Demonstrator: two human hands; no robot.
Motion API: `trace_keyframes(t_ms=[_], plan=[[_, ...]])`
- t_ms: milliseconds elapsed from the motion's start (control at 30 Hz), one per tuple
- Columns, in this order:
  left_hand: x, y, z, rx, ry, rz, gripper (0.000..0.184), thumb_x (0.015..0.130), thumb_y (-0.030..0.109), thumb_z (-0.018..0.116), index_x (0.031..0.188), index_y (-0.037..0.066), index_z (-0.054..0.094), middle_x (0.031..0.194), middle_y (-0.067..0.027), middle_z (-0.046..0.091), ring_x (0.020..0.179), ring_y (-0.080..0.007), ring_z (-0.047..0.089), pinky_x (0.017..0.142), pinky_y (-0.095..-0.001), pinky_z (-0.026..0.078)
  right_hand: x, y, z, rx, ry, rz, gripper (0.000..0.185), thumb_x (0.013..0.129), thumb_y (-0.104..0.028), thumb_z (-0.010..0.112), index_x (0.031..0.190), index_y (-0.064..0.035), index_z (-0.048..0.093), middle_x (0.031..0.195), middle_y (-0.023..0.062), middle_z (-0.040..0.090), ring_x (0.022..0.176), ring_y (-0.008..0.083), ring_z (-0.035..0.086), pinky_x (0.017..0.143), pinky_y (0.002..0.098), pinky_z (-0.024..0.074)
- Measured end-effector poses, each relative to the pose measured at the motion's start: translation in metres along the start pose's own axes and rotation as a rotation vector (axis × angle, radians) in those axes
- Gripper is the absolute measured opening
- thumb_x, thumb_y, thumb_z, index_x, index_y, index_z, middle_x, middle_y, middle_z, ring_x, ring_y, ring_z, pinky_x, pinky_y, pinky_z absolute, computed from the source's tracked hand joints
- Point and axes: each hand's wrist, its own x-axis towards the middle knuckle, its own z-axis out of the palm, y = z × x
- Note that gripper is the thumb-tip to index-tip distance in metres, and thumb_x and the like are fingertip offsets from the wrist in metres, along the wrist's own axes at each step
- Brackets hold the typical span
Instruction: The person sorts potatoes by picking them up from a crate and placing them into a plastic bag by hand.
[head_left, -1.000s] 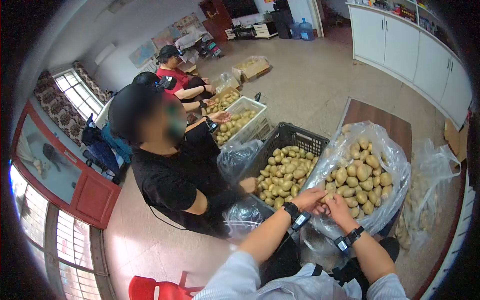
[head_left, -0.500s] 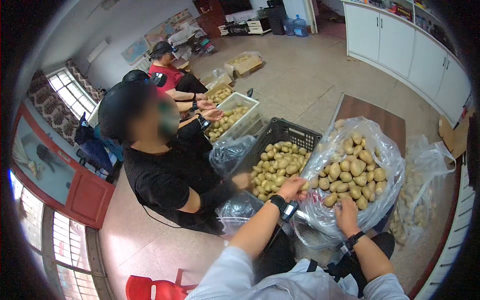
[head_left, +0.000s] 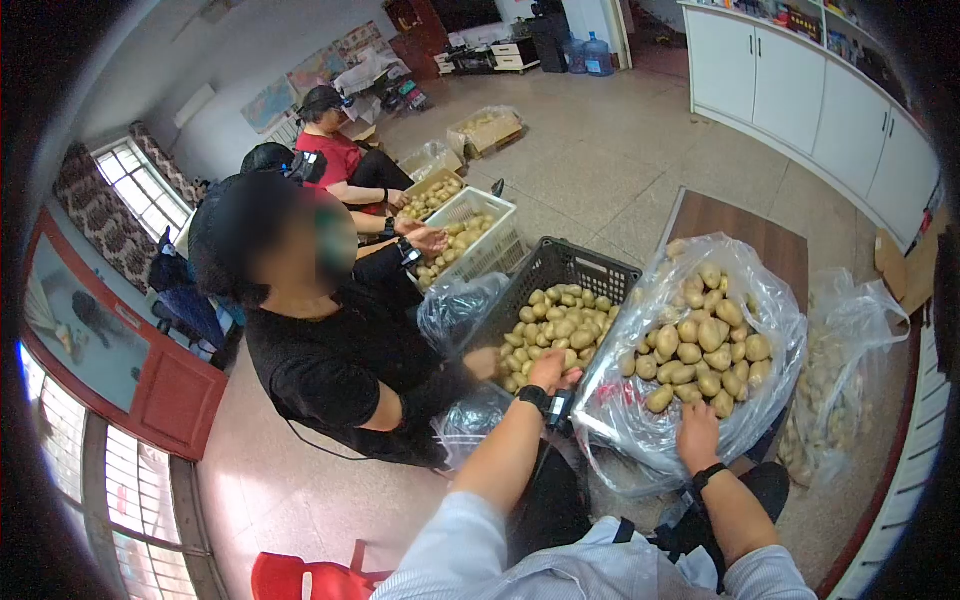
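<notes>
Over the near end of a black crate [head_left: 617, 275] of potatoes [head_left: 566, 322], my left hand [head_left: 550, 373] is closed on a potato [head_left: 571, 358], partly covered by the fingers. My right hand [head_left: 698, 432] is at the near edge of a clear plastic bag [head_left: 640, 405] that lies open around a heap of potatoes [head_left: 709, 335]. Its fingers point at the nearest potatoes and look open, with nothing visible in them; the fingertips are partly hidden.
A person in black [head_left: 325, 375] sits left of the black crate, one hand at its edge. Farther back, other people sit by a white crate [head_left: 497, 238] and a box of potatoes. Another filled plastic bag [head_left: 835, 385] stands right. A red stool [head_left: 305, 578] is lower left.
My hands have parted from above the bag's near edge. The left moved left over the black crate with a potato; the right moved right to the heap's near edge.
</notes>
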Motion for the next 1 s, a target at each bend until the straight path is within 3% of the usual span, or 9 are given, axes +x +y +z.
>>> trace_keyframes(t_ms=[67, 167, 267, 367, 467, 567, 667, 767, 1000], plan=[[0.022, -0.005, -0.016, 0.036, 0.019, 0.003, 0.035, 0.093, 0.018, 0.051, 0.123, 0.0, 0.045, 0.11, -0.0167, 0.052, 0.083, -0.0308, 0.064, 0.066, -0.0398, 0.06, -0.003, 0.008, 0.013, -0.023, 0.002, -0.041, 0.023, 0.072, -0.005, 0.06, 0.095, -0.0023, 0.06, 0.1, 0.0157, 0.052, 0.093, 0.0353, 0.051, 0.081, 0.0438, 0.0433], [0.068, -0.029, -0.059, 1.248, -0.263, 0.916, 0.034, 0.093, 0.016, 0.05, 0.122, -0.001, 0.045, 0.11, -0.0176, 0.052, 0.081, -0.0304, 0.065, 0.064, -0.0388, 0.06, -0.005, 0.004, 0.013, -0.026, 0.019, -0.036, 0.017, 0.075, -0.004, 0.056, 0.091, -0.0037, 0.062, 0.099, 0.0149, 0.053, 0.092, 0.0345, 0.052, 0.08, 0.0427, 0.0439], [0.063, -0.029, -0.049, 1.17, -0.22, 0.886, 0.035, 0.092, 0.013, 0.049, 0.123, -0.001, 0.045, 0.112, -0.0184, 0.052, 0.079, -0.0307, 0.065, 0.063, -0.0387, 0.06, -0.006, 0.005, 0.017, 0.009, -0.005, -0.002, 0.018, 0.077, -0.005, 0.053, 0.094, -0.0058, 0.062, 0.099, 0.0143, 0.054, 0.092, 0.0341, 0.052, 0.08, 0.0424, 0.0442], [0.042, -0.021, -0.029, 0.039, -0.064, 0.245, 0.038, 0.078, 0.027, 0.075, 0.094, -0.002, 0.056, 0.089, -0.0197, 0.058, 0.08, -0.0303, 0.055, 0.073, -0.0416, 0.047, -0.007, 0.003, 0.014, -0.003, -0.003, 0.003, 0.02, 0.076, -0.004, 0.055, 0.095, -0.007, 0.061, 0.1, 0.0133, 0.054, 0.092, 0.0338, 0.052, 0.081, 0.0419, 0.0441], [0.08, -0.033, -0.062, 1.137, -0.122, 0.938, 0.038, 0.077, 0.026, 0.076, 0.094, -0.001, 0.056, 0.091, -0.0195, 0.058, 0.082, -0.0289, 0.055, 0.07, -0.0387, 0.048, -0.007, 0.008, 0.021, 0.011, -0.013, -0.004, 0.023, 0.073, -0.007, 0.059, 0.096, -0.0056, 0.06, 0.101, 0.013, 0.053, 0.095, 0.0342, 0.051, 0.083, 0.0427, 0.0433], [0.073, -0.031, -0.055, 1.212, -0.095, 0.916, 0.034, 0.074, 0.024, 0.077, 0.09, 0.001, 0.058, 0.09, -0.0188, 0.059, 0.082, -0.0289, 0.057, 0.068, -0.0376, 0.048, -0.006, 0.004, 0.0, 0.024, 0.032, -0.078, 0.031, 0.069, -0.012, 0.065, 0.098, -0.0037, 0.058, 0.103, 0.0136, 0.052, 0.099, 0.035, 0.049, 0.085, 0.0435, 0.0422], [0.048, -0.024, -0.04, 0.599, -0.041, 0.601, 0.03, 0.071, 0.022, 0.079, 0.083, 0.003, 0.059, 0.084, -0.0197, 0.06, 0.08, -0.0331, 0.058, 0.065, -0.0391, 0.046, -0.002, -0.009, -0.026, -0.023, -0.021, 0.066, 0.038, 0.067, -0.017, 0.068, 0.1, -0.0019, 0.056, 0.106, 0.0144, 0.051, 0.103, 0.0354, 0.048, 0.087, 0.0436, 0.0414], [0.055, -0.018, -0.054, 1.293, -0.131, 0.858, 0.024, 0.088, 0.005, 0.046, 0.111, 0.003, 0.054, 0.102, -0.0163, 0.059, 0.077, -0.028, 0.065, 0.057, -0.0326, 0.057, -0.005, -0.008, -0.023, -0.07, 0.041, 0.111, 0.038, 0.069, -0.018, 0.068, 0.102, -0.0018, 0.055, 0.108, 0.0149, 0.051, 0.102, 0.0352, 0.049, 0.086, 0.043, 0.0421], [0.058, -0.02, -0.053, 0.981, -0.091, 0.706, 0.026, 0.088, 0.002, 0.048, 0.113, 0.004, 0.053, 0.103, -0.0159, 0.059, 0.081, -0.0269, 0.064, 0.059, -0.0336, 0.057, -0.012, -0.004, -0.019, -0.081, -0.071, 0.173, 0.045, 0.068, -0.021, 0.073, 0.105, -0.0043, 0.054, 0.113, 0.0135, 0.05, 0.104, 0.0355, 0.05, 0.082, 0.0463, 0.0454]])
